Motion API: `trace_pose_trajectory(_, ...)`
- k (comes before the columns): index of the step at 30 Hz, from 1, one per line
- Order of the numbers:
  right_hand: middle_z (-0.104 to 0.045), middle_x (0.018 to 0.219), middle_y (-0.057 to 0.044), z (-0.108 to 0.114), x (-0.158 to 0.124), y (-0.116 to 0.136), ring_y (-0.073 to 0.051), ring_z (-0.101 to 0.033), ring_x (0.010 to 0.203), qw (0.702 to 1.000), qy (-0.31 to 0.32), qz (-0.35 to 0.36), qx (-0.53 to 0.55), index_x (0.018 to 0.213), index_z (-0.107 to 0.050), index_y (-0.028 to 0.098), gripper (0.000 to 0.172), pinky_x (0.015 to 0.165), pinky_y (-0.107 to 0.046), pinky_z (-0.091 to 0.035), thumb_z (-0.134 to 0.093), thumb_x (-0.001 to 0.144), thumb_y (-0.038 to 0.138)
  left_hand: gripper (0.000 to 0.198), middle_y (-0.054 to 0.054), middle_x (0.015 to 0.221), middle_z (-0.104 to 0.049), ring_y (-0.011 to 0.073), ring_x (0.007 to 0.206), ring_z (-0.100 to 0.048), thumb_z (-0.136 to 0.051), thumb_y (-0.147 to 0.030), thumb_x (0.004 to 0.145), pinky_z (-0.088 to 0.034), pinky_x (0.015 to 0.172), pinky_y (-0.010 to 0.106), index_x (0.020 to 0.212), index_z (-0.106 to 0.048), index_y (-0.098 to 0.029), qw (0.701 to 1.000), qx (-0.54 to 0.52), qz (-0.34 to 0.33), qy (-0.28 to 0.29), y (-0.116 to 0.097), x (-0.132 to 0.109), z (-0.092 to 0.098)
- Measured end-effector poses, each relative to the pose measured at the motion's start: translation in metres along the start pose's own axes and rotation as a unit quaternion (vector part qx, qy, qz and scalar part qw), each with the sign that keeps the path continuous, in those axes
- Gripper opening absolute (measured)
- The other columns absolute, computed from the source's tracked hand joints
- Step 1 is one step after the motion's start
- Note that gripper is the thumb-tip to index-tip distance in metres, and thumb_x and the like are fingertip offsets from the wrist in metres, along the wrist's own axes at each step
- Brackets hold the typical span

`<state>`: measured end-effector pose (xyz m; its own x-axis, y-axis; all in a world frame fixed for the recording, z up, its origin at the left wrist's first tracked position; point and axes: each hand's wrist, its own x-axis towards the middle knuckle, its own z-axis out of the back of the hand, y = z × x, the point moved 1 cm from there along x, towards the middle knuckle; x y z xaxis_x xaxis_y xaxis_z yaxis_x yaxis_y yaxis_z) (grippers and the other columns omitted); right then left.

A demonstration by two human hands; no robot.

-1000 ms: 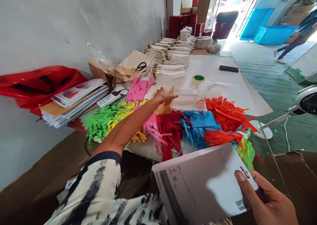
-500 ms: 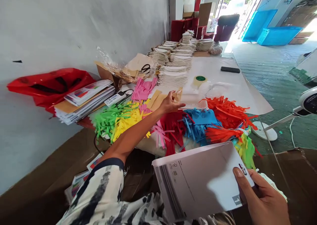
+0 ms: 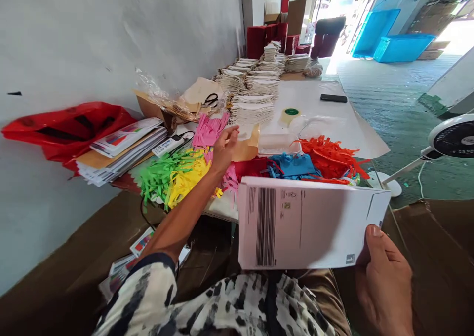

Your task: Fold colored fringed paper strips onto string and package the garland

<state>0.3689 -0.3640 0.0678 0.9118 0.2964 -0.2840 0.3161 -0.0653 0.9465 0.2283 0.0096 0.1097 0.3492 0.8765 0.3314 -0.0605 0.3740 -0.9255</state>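
Note:
My right hand (image 3: 383,281) grips the lower right corner of a white mailer with a printed barcode (image 3: 303,222), held up in front of me. My left hand (image 3: 225,151) reaches across the table with its fingers apart, holding nothing. It hovers next to a sheet of tan kraft paper (image 3: 246,148) and pink paper fringe (image 3: 209,131). Yellow paper strips (image 3: 188,180) and green paper strips (image 3: 161,178) lie just below it. Blue fringe (image 3: 292,166) and orange-red fringe (image 3: 328,156) lie farther right, partly hidden behind the mailer.
Cream paper stacks (image 3: 252,94), black scissors (image 3: 211,100), a white plastic tray (image 3: 279,143), a tape roll (image 3: 291,114) and a phone (image 3: 333,98) share the table. A wall runs along its left side. A fan (image 3: 454,141) stands at right.
My left hand has drawn back left from the tray, toward the pink fringe. My right hand has raised the mailer and turned it flatter toward me, covering more of the fringe.

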Motion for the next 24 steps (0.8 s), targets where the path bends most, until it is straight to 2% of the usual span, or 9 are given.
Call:
trace_pose_trajectory(3,-0.076,0.108,-0.002,-0.008,0.001,-0.003,-0.017,-0.069,0.091,0.996,-0.005,0.004,0.084,0.107,-0.076,0.024,0.037,0.083,-0.03,-0.06,-0.082,0.085,0.053,0.077,0.012,0.118,-0.077,0.0257,0.114,-0.073,-0.046,-0.088,0.091,-0.06,0.096,0.037,0.119,-0.075,-0.023,0.986,-0.142,0.048,0.066,-0.013,-0.06,0.004)
trace_pose_trajectory(7,-0.074,0.127,0.0,-0.019,-0.002,-0.016,-0.016,-0.069,0.107,0.995,0.005,0.014,0.104,0.127,-0.071,0.029,0.048,0.089,-0.03,-0.06,-0.071,0.093,0.062,0.109,0.013,0.123,-0.078,0.0367,0.122,-0.072,-0.058,-0.111,0.047,-0.063,0.089,0.046,0.12,-0.077,-0.031,0.93,-0.316,0.106,0.153,-0.013,-0.162,-0.018)
trace_pose_trajectory(9,-0.073,0.131,-0.001,-0.025,-0.008,-0.025,-0.017,-0.069,0.109,0.995,0.029,0.007,0.098,0.133,-0.068,0.03,0.049,0.09,-0.031,-0.06,-0.065,0.096,0.063,0.112,0.01,0.119,-0.079,0.0398,0.121,-0.072,-0.092,-0.086,0.02,-0.063,0.091,0.05,0.118,-0.075,-0.034,0.909,-0.352,0.084,0.208,-0.013,-0.2,-0.034)
trace_pose_trajectory(10,-0.072,0.132,-0.002,-0.027,-0.011,-0.03,-0.018,-0.069,0.109,0.994,0.048,0.0,0.094,0.134,-0.067,0.029,0.05,0.09,-0.031,-0.06,-0.064,0.097,0.063,0.106,0.008,0.117,-0.08,0.0371,0.118,-0.073,-0.103,-0.068,0.023,-0.063,0.092,0.049,0.12,-0.074,-0.035,0.913,-0.342,0.085,0.206,-0.015,-0.211,-0.04)
trace_pose_trajectory(14,-0.071,0.13,-0.009,-0.025,-0.024,-0.041,-0.024,-0.069,0.112,0.994,0.106,0.031,-0.011,0.134,-0.064,0.022,0.059,0.096,-0.04,-0.058,-0.066,0.094,0.066,0.049,0.004,0.108,-0.08,0.0212,0.095,-0.077,-0.092,-0.05,0.076,-0.064,0.084,0.035,0.115,-0.071,-0.028,0.934,-0.31,0.175,0.032,-0.028,-0.21,-0.045)
trace_pose_trajectory(17,-0.056,0.153,-0.018,-0.021,-0.031,-0.037,-0.035,-0.056,0.139,0.935,0.055,0.287,-0.2,0.153,-0.049,0.021,0.083,0.116,-0.056,-0.045,-0.078,0.086,0.06,0.039,0.003,0.109,-0.079,0.02,0.097,-0.076,-0.088,-0.045,0.082,-0.064,0.086,0.032,0.11,-0.071,-0.026,0.943,-0.289,0.163,-0.023,-0.044,-0.201,-0.04)
trace_pose_trajectory(19,-0.042,0.167,-0.021,-0.025,-0.036,-0.033,-0.042,-0.037,0.156,0.841,0.075,0.446,-0.296,0.162,-0.04,0.022,0.099,0.125,-0.065,-0.03,-0.085,0.08,0.055,0.04,0.003,0.114,-0.078,0.0211,0.105,-0.075,-0.088,-0.042,0.082,-0.064,0.09,0.033,0.116,-0.07,-0.029,0.949,-0.279,0.149,-0.001,-0.056,-0.206,-0.04)
trace_pose_trajectory(21,-0.046,0.165,-0.02,-0.032,-0.038,-0.031,-0.043,-0.037,0.157,0.786,0.13,0.501,-0.337,0.158,-0.046,0.023,0.086,0.125,-0.066,-0.029,-0.08,0.085,0.052,0.057,0.004,0.125,-0.075,0.0247,0.114,-0.073,-0.092,-0.04,0.078,-0.066,0.087,0.035,0.128,-0.067,-0.036,0.941,-0.297,0.138,0.079,-0.067,-0.214,-0.04)
trace_pose_trajectory(24,-0.073,0.132,-0.017,-0.034,-0.035,-0.026,-0.036,-0.069,0.121,0.84,0.12,0.409,-0.335,0.14,-0.064,0.021,0.052,0.101,-0.051,-0.055,-0.066,0.096,0.049,0.083,0.01,0.139,-0.068,0.0307,0.123,-0.069,-0.098,-0.044,0.069,-0.067,0.088,0.039,0.144,-0.062,-0.039,0.922,-0.31,0.1,0.21,-0.077,-0.215,-0.034)
